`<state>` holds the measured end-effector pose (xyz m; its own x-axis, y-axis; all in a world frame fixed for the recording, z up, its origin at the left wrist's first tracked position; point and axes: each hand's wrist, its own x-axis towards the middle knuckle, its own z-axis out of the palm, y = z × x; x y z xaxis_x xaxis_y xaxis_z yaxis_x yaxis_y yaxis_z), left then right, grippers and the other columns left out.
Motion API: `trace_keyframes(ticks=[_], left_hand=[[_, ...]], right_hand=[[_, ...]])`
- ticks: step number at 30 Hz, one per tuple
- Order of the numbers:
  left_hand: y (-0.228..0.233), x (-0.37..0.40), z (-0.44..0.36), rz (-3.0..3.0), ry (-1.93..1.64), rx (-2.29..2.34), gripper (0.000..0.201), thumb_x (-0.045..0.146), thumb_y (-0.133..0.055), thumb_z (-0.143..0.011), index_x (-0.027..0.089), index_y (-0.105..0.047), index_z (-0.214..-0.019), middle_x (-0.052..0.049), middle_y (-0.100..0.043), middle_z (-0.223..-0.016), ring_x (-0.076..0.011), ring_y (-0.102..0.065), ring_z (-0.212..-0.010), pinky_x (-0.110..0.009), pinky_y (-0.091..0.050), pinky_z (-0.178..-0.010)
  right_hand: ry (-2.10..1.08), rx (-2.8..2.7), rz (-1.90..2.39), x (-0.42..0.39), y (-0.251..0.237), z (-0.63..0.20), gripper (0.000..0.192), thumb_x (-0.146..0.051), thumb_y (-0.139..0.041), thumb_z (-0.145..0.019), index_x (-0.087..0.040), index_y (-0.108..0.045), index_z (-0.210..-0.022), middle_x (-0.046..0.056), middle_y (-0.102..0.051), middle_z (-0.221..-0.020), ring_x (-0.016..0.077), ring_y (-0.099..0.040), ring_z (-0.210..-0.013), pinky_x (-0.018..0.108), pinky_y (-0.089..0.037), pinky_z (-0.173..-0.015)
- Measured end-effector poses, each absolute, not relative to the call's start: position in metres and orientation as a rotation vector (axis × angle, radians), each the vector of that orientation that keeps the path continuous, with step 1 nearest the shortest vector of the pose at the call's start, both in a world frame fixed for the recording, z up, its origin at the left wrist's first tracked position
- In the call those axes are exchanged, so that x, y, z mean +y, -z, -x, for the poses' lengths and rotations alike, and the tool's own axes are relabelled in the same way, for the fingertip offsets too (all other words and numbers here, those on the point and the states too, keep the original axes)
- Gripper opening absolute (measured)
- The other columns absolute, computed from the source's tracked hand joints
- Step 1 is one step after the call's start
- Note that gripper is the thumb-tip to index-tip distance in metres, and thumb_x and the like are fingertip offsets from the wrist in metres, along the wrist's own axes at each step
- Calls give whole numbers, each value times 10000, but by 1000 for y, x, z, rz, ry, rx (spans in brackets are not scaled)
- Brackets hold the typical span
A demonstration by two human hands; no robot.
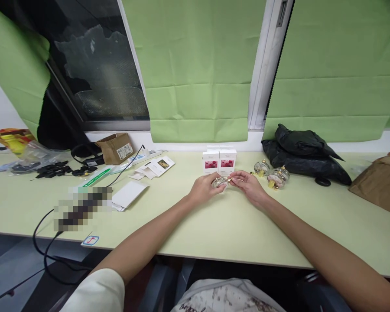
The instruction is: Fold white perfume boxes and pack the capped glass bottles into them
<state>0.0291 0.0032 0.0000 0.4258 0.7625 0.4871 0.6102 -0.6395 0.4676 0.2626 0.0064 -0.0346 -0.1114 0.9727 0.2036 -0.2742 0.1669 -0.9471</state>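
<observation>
My left hand (205,190) is closed around a small round clear glass bottle (219,182), tipped sideways above the table. At the bottle's gold-coloured neck, the thumb and fingers of my right hand (248,185) are pinched together; whether a separate cap is between them is too small to tell. Just beyond my hands stand white boxes with red flower pictures (226,162), in a tight group. To the right of my right hand lie several more round glass bottles (278,177) with gold parts.
Black plastic bags (302,154) and a brown paper bag (377,184) lie to the right. On the left are flattened white cartons (130,195), a small brown box (116,148), black cables (35,234), plastic bags and a blurred dark object (82,210). Green curtains (198,78) hang behind the table.
</observation>
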Motion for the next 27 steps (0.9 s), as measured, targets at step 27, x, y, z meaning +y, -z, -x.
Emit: trace_keyframes(ticks=[27], left_hand=[[17,12,-28,-2733,-1057,1116,322,523,-657,-969,227,-668,-1095,-67,-750,-973,-220,-688,-848,-291,-457,-723]], right_hand=[[-1228,-1191,926,3,36,-261,515,-566,-985,-588,-205,-660,-758,28,-757,-860,151,-666,-741,338,-571,-791]])
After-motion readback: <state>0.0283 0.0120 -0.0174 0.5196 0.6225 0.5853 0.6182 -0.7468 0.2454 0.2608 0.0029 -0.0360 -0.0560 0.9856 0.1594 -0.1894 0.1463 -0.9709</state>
